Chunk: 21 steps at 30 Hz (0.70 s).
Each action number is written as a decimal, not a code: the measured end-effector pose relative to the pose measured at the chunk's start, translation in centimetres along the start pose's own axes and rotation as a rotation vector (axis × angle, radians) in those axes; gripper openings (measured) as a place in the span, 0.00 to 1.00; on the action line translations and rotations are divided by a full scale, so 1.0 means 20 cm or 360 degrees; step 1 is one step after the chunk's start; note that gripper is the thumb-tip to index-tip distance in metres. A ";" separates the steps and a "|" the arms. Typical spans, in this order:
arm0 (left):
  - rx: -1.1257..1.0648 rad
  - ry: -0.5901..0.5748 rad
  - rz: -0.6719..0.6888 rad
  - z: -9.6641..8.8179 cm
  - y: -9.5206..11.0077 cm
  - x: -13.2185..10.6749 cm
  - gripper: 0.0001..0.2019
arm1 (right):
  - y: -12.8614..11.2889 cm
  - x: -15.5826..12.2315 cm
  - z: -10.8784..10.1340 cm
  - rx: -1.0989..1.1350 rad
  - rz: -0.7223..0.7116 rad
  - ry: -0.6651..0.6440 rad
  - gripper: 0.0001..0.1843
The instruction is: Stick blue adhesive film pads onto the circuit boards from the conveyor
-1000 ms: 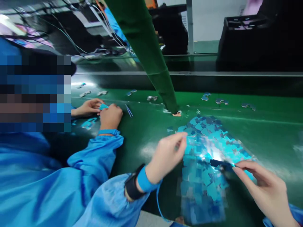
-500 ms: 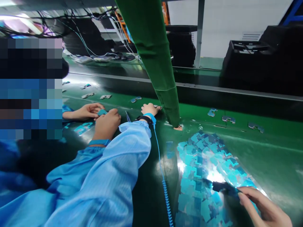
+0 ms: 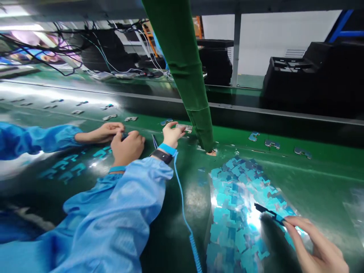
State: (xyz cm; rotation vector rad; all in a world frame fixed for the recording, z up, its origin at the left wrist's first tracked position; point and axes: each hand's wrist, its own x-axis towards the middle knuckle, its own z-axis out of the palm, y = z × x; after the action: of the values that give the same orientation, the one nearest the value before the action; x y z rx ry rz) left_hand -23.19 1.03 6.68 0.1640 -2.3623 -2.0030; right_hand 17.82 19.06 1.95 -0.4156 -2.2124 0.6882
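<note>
The green bench (image 3: 321,182) ran across the scene, with a green-wrapped post (image 3: 182,60) slanting down to its middle. On the near right lay a spread of blue film pieces (image 3: 227,212). To the left, a co-worker's hands (image 3: 127,148) met over a small item, too hidden to make out.

The right hand (image 3: 318,239) pinched one end of a dark strip (image 3: 265,211) between thumb and forefinger, above the blue pieces. The left hand (image 3: 171,135), a moment earlier by those pieces, had crossed to the far side, where its fingertips gripped a small metal part (image 3: 186,128) just left of the post's foot. Whether the part was off the bench could not be told. The change seemed to give the work both pieces at once, strip and part, though well apart.
</note>
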 end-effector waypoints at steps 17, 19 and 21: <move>-0.0404 -0.1514 -0.0663 0.01 -0.10 -1.21 0.18 | -0.20 0.15 -0.07 0.0605 0.0494 0.0077 0.08; -0.0506 -0.1570 -0.0790 0.00 -0.13 -1.22 0.15 | -0.21 0.16 -0.07 0.0604 0.0568 -0.0019 0.08; -0.0604 -0.1603 -0.0918 -0.02 -0.15 -1.23 0.12 | -0.21 0.16 -0.06 0.0639 0.0712 -0.0148 0.07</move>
State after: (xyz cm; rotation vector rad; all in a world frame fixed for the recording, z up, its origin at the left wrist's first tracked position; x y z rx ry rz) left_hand 1.38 2.68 4.82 -0.2904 -2.4649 -3.4005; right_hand 16.33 17.69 7.08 -0.6863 -2.0088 1.3843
